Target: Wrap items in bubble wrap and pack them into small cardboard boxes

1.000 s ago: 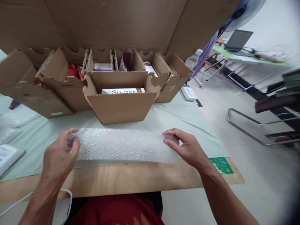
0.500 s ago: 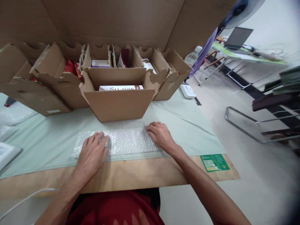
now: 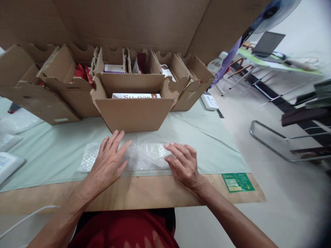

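Looking down at a strip of clear bubble wrap (image 3: 146, 155), lying crosswise on pale green cloth (image 3: 214, 148) near the front edge of a wooden tabletop (image 3: 144, 193). Holding the left hand (image 3: 108, 156) palm down over its left part, fingers spread wide; hard to tell whether touching. Pinching its right end with the right hand (image 3: 183, 163). Just behind, facing an open cardboard box (image 3: 134, 115) with a white carton (image 3: 136, 95) inside.
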A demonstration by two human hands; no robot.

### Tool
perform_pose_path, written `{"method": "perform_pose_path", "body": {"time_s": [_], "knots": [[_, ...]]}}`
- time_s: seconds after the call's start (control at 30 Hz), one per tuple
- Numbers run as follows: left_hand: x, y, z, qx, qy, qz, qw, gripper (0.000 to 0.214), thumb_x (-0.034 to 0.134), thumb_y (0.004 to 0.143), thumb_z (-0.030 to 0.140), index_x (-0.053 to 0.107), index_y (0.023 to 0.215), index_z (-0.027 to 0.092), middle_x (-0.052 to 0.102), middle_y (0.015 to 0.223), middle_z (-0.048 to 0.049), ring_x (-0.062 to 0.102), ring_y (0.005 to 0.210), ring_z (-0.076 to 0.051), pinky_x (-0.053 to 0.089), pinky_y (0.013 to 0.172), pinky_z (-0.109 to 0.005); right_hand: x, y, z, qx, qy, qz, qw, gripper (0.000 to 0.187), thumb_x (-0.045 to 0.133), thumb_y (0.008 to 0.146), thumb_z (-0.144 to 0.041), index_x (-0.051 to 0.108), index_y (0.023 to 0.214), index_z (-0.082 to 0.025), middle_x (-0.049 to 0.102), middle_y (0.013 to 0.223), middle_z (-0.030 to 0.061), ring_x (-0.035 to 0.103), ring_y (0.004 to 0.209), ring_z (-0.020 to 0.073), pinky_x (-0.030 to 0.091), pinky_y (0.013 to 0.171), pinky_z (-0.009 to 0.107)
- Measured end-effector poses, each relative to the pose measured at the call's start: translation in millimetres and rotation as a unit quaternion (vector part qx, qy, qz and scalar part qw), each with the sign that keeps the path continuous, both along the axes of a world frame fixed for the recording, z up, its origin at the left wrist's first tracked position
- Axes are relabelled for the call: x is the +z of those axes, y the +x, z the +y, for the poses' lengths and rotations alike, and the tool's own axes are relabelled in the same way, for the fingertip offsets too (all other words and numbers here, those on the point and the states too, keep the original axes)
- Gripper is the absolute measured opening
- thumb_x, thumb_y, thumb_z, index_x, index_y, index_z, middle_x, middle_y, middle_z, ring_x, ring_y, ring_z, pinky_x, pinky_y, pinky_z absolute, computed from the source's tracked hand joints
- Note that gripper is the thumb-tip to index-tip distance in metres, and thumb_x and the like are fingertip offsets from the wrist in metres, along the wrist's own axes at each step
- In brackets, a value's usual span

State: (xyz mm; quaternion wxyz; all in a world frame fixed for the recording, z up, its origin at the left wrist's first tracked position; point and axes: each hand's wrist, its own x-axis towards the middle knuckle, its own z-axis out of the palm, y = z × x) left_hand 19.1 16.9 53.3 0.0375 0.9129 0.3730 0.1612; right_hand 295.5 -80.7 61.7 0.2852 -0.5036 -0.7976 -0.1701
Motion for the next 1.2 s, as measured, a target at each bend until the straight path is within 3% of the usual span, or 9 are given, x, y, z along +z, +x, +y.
{"method": "perform_pose_path", "body": {"time_s": [0.13,0.27,0.43,0.53,0.77,0.83,0.97,1.07,1.2], "knots": [[-3.4,-20.4,9.3,-0.039,-0.032,0.052,0.997,0.012,0.056,0.081,0.015,0.065,0.086,0.021,0.059,0.146,-0.0174,0.04,0.148,-0.041,0.023,0.12,-0.068,9.0,0.0,-16.4,0.058,-0.078,0.052,0.994,0.022,0.054,0.093,-0.004,0.061,0.096,-0.025,0.079,0.093,0.0003,0.072,0.096,0.0195,0.043,0.097,0.04],[1.4,-38.9,22.8,0.036,-0.057,0.091,0.994,0.02,0.046,0.084,0.019,0.065,0.088,0.024,0.077,0.097,-0.0075,0.072,0.1,-0.031,0.029,0.117,-0.069,20.1,12.4,-4.8,-0.002,-0.16,0.099,0.982,0.019,0.055,0.097,-0.016,0.067,0.11,-0.023,0.077,0.09,0.0045,0.069,0.083,0.0214,0.05,0.079,0.038],[60.5,-42.6,15.4,0.091,0.109,0.018,0.99,0.023,0.041,0.095,0.025,0.063,0.093,0.023,0.076,0.091,-0.0044,0.071,0.092,-0.026,0.029,0.121,-0.058,72.0,21.8,2.0,-0.031,-0.09,0.133,0.987,0.016,0.059,0.098,-0.02,0.072,0.096,-0.029,0.077,0.091,0.003,0.072,0.091,0.024,0.051,0.087,0.044],[81.8,-58.3,-6.9,0.058,0.101,-0.04,0.992,0.016,0.046,0.094,0.026,0.061,0.091,0.027,0.076,0.095,0.0,0.072,0.099,-0.025,0.026,0.124,-0.06,93.4,23.9,-18.2,-0.023,-0.094,0.093,0.991,0.018,0.062,0.095,-0.02,0.073,0.095,-0.034,0.077,0.086,0.001,0.073,0.092,0.0269,0.05,0.09,0.048],[25.2,-105.4,-41.0,-0.02,-0.063,0.01,0.998,0.024,0.056,0.093,0.047,0.074,0.102,0.035,0.081,0.104,-0.0005,0.072,0.113,-0.031,0.017,0.125,-0.063,48.0,12.8,-56.8,0.038,-0.247,0.049,0.967,0.021,0.059,0.093,-0.013,0.072,0.101,-0.028,0.077,0.092,0.0029,0.071,0.103,0.0259,0.052,0.091,0.046],[15.2,-114.9,-43.4,-0.008,-0.089,0.033,0.995,0.041,0.064,0.084,0.062,0.073,0.116,0.037,0.079,0.116,-0.0031,0.071,0.114,-0.035,0.021,0.124,-0.064,39.1,14.0,-61.4,0.042,-0.296,0.053,0.953,0.015,0.067,0.093,-0.027,0.073,0.107,-0.027,0.078,0.1,0.0058,0.07,0.107,0.0286,0.052,0.095,0.049],[19.5,-126.8,-44.4,-0.027,-0.154,0.041,0.987,0.056,0.061,0.086,0.064,0.064,0.136,0.04,0.074,0.13,-0.0013,0.068,0.123,-0.033,0.04,0.118,-0.054,48.7,29.6,-65.6,0.08,-0.344,0.149,0.924,0.043,0.055,0.098,-0.06,0.07,0.123,-0.028,0.077,0.113,0.0092,0.069,0.114,0.0297,0.057,0.094,0.049],[23.3,-114.0,-41.3,0.005,-0.149,0.009,0.989,0.047,0.048,0.096,0.056,0.063,0.137,0.038,0.072,0.135,-0.0004,0.065,0.127,-0.031,0.047,0.113,-0.05,56.7,25.9,-55.5,0.094,-0.37,0.187,0.905,0.041,0.043,0.105,-0.054,0.07,0.125,-0.03,0.077,0.115,0.007,0.069,0.116,0.0266,0.059,0.093,0.045],[5.2,-62.5,-38.0,0.047,-0.044,-0.008,0.998,0.055,0.04,0.101,0.05,0.057,0.144,0.021,0.052,0.156,-0.0129,0.045,0.147,-0.035,0.037,0.119,-0.056,31.7,-26.9,-20.8,0.041,-0.33,0.095,0.938,0.041,0.054,0.103,-0.037,0.059,0.141,-0.024,0.062,0.147,0.0125,0.056,0.138,0.03,0.05,0.111,0.052]]}}
